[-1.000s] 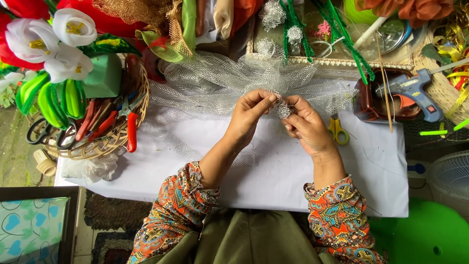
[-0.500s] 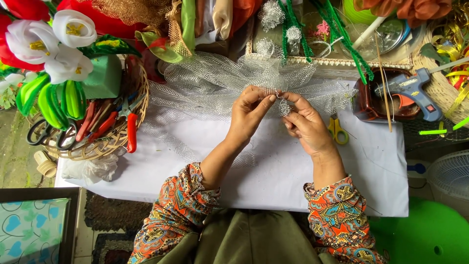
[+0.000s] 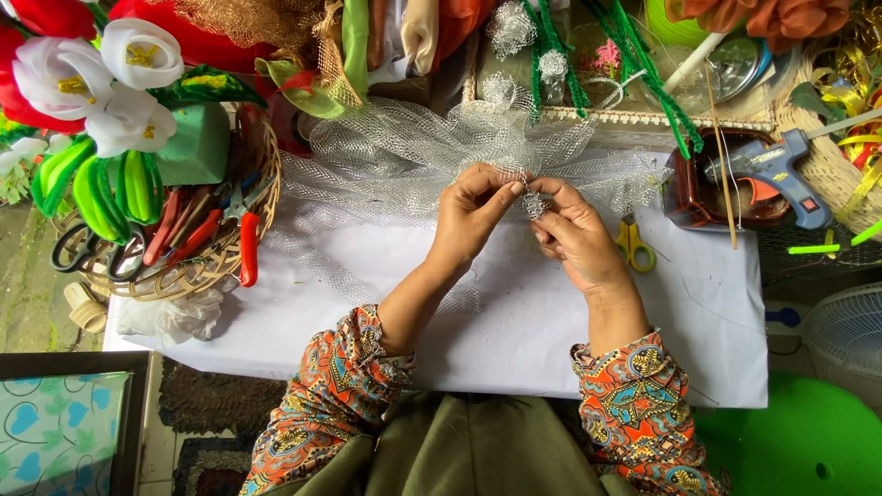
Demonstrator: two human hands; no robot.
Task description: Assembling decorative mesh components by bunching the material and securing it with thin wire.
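Note:
A sheet of silver-white mesh netting (image 3: 404,156) lies bunched across the back of a white-covered table (image 3: 514,321). My left hand (image 3: 473,216) pinches a gathered bit of the netting between thumb and fingers. My right hand (image 3: 574,234) meets it from the right and grips the same small gathered bundle (image 3: 533,204) of mesh. Both hands sit close together above the middle of the table. My sleeves are orange patterned cloth.
A wicker basket (image 3: 197,266) at left holds scissors, red-handled pliers and green foam. White and red fabric flowers (image 3: 92,73) lie at far left. Yellow scissors (image 3: 634,246) lie right of my hand. A blue glue gun (image 3: 772,170) rests at right. A tray (image 3: 597,115) holds green pipe cleaners.
My hands have shifted slightly while working the small gathered piece of mesh between the fingertips; the left fingers have moved closer onto the bundle. Everything else is unmoved.

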